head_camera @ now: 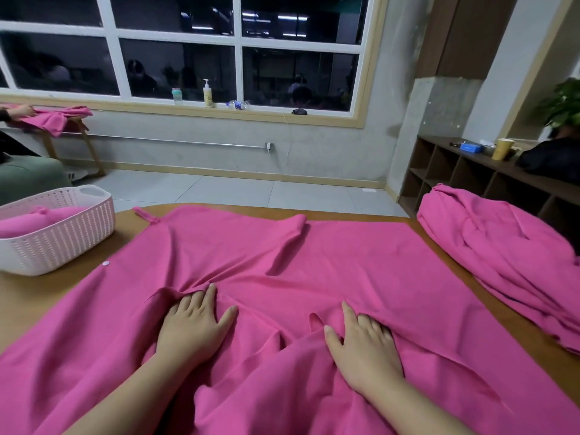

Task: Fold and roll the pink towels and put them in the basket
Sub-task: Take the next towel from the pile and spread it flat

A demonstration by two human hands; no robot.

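Nearest to me, a large bright-pink towel of soft cloth [314,277] lies spread and wrinkled across most of the brown wooden table [62,290], its near edge running out of view under my arms. Both my hands lie flat on it, palms down. My left hand [194,328] presses the cloth with straight fingers, whose tips meet a bunch of folds; it grips nothing. My right hand [361,343] rests just beside it, well spread, fingers relaxed and partly sunk in a crease, also holding nothing that I can see.

On the right end of the table sits a crumpled heap of more pink towels [502,246], just beside the spread one. At the far left corner stands a pale pink perforated plastic basket [72,233], near the spread towel's edge, with a rolled pink towel [37,219] lying inside it. A small white round snap [106,263] sits on the spread towel's left edge, near the basket.
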